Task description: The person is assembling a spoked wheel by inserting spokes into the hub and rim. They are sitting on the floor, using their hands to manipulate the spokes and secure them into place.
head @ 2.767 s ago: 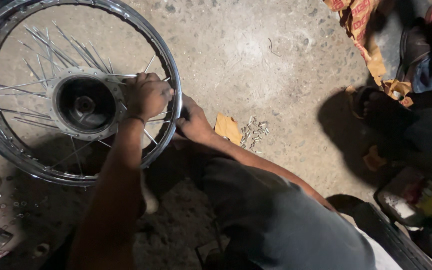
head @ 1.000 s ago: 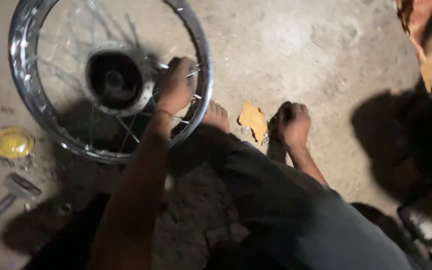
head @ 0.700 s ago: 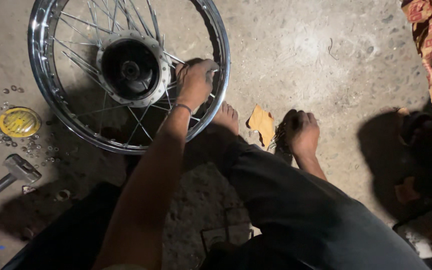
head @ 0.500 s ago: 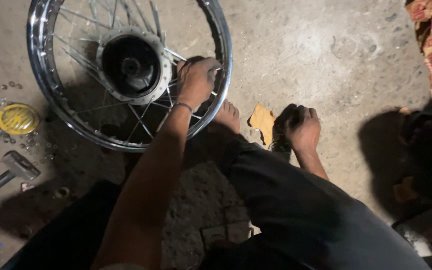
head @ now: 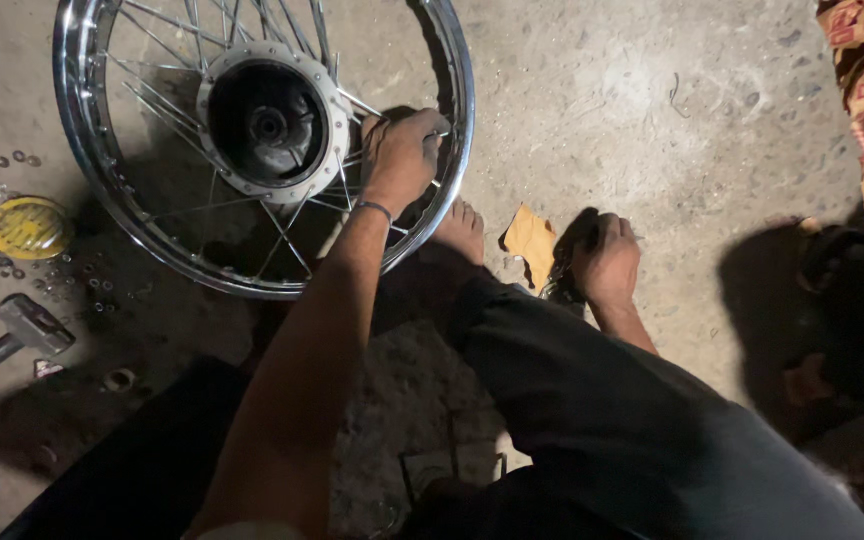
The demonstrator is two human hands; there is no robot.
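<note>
Rough concrete floor (head: 672, 120) carries a hammer (head: 27, 325) and yellow cap (head: 29, 227) at left. Left hand (head: 404, 155) pinches a spoke on the mostly laced wheel (head: 262, 140); right hand (head: 607, 260) closes over small loose parts, some lacing seemingly left.

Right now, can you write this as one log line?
left hand: gripping wheel spokes | right hand: down on floor by yellow scrap | hammer: lying left
</note>
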